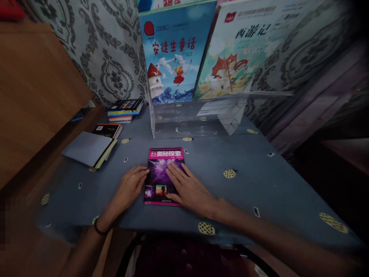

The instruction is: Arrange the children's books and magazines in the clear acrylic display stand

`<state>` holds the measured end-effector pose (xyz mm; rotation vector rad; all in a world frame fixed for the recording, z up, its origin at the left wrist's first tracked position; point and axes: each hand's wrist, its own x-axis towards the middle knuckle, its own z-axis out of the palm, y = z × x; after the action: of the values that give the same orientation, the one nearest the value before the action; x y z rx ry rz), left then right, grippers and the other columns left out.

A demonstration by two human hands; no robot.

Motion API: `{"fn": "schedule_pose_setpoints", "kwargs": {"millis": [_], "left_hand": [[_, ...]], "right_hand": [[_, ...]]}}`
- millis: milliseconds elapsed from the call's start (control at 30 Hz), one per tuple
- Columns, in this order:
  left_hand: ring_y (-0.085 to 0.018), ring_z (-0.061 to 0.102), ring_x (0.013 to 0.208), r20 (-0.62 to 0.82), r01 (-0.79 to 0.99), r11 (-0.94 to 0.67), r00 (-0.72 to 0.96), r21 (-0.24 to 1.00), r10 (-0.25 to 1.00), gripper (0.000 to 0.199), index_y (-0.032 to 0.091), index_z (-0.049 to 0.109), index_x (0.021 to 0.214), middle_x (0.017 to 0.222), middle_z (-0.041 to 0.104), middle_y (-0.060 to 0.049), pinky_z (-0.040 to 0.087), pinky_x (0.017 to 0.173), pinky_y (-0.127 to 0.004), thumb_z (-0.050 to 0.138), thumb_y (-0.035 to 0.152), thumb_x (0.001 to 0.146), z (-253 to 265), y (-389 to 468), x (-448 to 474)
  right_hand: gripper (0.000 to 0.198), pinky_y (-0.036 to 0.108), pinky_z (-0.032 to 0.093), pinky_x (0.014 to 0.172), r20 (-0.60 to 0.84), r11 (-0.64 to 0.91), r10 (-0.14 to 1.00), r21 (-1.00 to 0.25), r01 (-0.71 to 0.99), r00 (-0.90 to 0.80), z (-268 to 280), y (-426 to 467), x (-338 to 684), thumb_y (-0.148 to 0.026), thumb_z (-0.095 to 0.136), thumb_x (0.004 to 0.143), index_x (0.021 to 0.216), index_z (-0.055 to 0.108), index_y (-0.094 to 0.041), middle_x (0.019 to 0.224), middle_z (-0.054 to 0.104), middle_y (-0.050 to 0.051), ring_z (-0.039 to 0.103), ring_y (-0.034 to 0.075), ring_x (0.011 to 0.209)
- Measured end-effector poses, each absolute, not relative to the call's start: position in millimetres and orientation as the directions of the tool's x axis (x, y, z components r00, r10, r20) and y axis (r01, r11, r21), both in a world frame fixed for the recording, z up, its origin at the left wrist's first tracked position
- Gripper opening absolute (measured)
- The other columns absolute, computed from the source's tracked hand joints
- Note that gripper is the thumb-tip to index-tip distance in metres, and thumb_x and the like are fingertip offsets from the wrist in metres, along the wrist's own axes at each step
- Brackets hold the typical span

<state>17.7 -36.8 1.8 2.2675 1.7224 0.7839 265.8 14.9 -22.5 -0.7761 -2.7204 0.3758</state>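
Note:
A closed magenta-edged book [155, 169] with a purple starburst cover lies flat on the blue tablecloth. My right hand [187, 184] rests palm down across its right side, fingers stretched out over the cover. At the book's left edge, the bent fingers of my left hand [131, 186] hold the border, fingertips drawn together there. A dark band [100, 227] circles my left wrist.
Behind the book, a clear acrylic stand [187, 127] holds a blue storybook [170, 77] and a pale green storybook [227, 73]. To the left are a stack of books [123, 113] and a grey-covered book [86, 148]. A wooden panel [34, 96] stands beyond the table's left edge.

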Motion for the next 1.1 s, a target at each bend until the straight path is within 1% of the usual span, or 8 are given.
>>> {"fn": "schedule_pose_setpoints", "kwargs": {"millis": [167, 400, 533, 633, 767, 833, 967, 1100], "left_hand": [[-0.019, 0.066, 0.106, 0.240, 0.782, -0.297, 0.193, 0.549, 0.951, 0.030, 0.021, 0.071, 0.110, 0.111, 0.072, -0.007, 0.053, 0.097, -0.037, 0.044, 0.024, 0.098, 6.7, -29.7, 10.2], [-0.021, 0.066, 0.105, 0.176, 0.758, -0.232, 0.156, 0.609, 0.972, 0.028, 0.020, 0.071, 0.103, 0.110, 0.072, -0.008, 0.051, 0.096, -0.038, 0.045, 0.029, 0.098, 10.6, -22.8, 9.5], [-0.025, 0.058, 0.120, 0.235, 0.776, -0.207, 0.078, 0.596, 0.969, 0.024, 0.022, 0.067, 0.106, 0.121, 0.068, -0.009, 0.045, 0.105, -0.045, 0.048, 0.030, 0.095, 4.4, -16.1, 19.4], [-0.024, 0.059, 0.117, 0.230, 0.726, -0.195, 0.052, 0.660, 0.972, 0.029, 0.022, 0.064, 0.115, 0.119, 0.069, -0.009, 0.046, 0.104, -0.045, 0.047, 0.031, 0.094, 2.9, -8.8, 27.8], [-0.024, 0.065, 0.105, 0.125, 0.476, -0.071, -0.081, 0.877, 0.989, 0.035, 0.019, 0.065, 0.109, 0.110, 0.072, -0.010, 0.053, 0.087, -0.037, 0.058, 0.043, 0.085, 9.0, -0.1, 29.5], [-0.024, 0.068, 0.096, 0.000, 0.286, 0.047, -0.162, 0.957, 0.987, 0.043, 0.017, 0.065, 0.105, 0.109, 0.073, -0.012, 0.053, 0.068, -0.028, 0.068, 0.049, 0.076, 11.6, 3.2, 26.8], [-0.019, 0.069, 0.079, -0.262, -0.035, 0.262, -0.248, 0.964, 0.933, 0.061, 0.018, 0.065, 0.110, 0.109, 0.073, -0.012, 0.036, 0.043, -0.018, 0.084, 0.046, 0.060, 7.7, 10.5, 24.7], [-0.008, 0.049, 0.043, -0.324, -0.106, 0.311, -0.136, 0.944, 0.936, 0.054, 0.015, 0.068, 0.091, 0.065, 0.065, 0.000, 0.023, 0.034, -0.015, 0.087, 0.050, 0.054, 0.8, 16.5, 33.4]], "right_hand": [[0.065, 0.057, 0.020, 0.122, 0.145, 0.904, 0.359, -0.298, 0.305, -0.922, -9.0, -9.4, 240.4, -0.052, 0.054, 0.096, 0.151, 0.042, -0.020, 0.160, 0.034, 0.017, 0.024, 0.034, 0.151], [0.038, 0.060, 0.022, 0.120, 0.162, 0.931, 0.177, -0.346, 0.112, -0.971, 6.3, -7.8, 247.6, -0.038, 0.051, 0.101, 0.138, 0.058, -0.033, 0.156, 0.043, 0.007, 0.027, 0.030, 0.150], [0.034, 0.054, 0.021, 0.122, 0.186, 0.920, 0.132, -0.388, 0.050, -0.974, 9.7, -2.4, 257.7, -0.037, 0.048, 0.102, 0.132, 0.063, -0.031, 0.153, 0.049, 0.002, 0.028, 0.025, 0.150], [0.033, 0.050, 0.019, 0.123, 0.214, 0.906, 0.132, -0.423, 0.030, -0.968, 10.5, -1.5, 260.0, -0.036, 0.047, 0.103, 0.130, 0.064, -0.031, 0.147, 0.055, -0.001, 0.033, 0.020, 0.148], [0.031, 0.046, 0.019, 0.124, 0.249, 0.923, 0.124, -0.385, 0.019, -0.960, 12.1, -1.7, 261.9, -0.038, 0.048, 0.102, 0.127, 0.065, -0.030, 0.145, 0.058, -0.004, 0.034, 0.017, 0.147], [0.030, 0.044, 0.021, 0.123, 0.266, 0.949, 0.089, -0.315, 0.001, -0.960, 6.9, 0.0, 262.2, -0.040, 0.049, 0.102, 0.124, 0.065, -0.030, 0.145, 0.057, -0.007, 0.032, 0.016, 0.148], [0.019, 0.038, 0.024, 0.123, 0.265, 0.993, 0.010, -0.116, -0.022, -0.964, -27.8, 13.2, 258.5, -0.033, 0.054, 0.101, 0.113, 0.069, -0.032, 0.143, 0.057, -0.013, 0.032, 0.012, 0.148], [0.021, 0.025, 0.025, 0.120, 0.307, 0.994, 0.012, -0.105, -0.022, -0.952, -69.2, 28.0, 250.0, -0.032, 0.052, 0.102, 0.112, 0.069, -0.025, 0.135, 0.065, -0.006, 0.045, 0.003, 0.138]]}}
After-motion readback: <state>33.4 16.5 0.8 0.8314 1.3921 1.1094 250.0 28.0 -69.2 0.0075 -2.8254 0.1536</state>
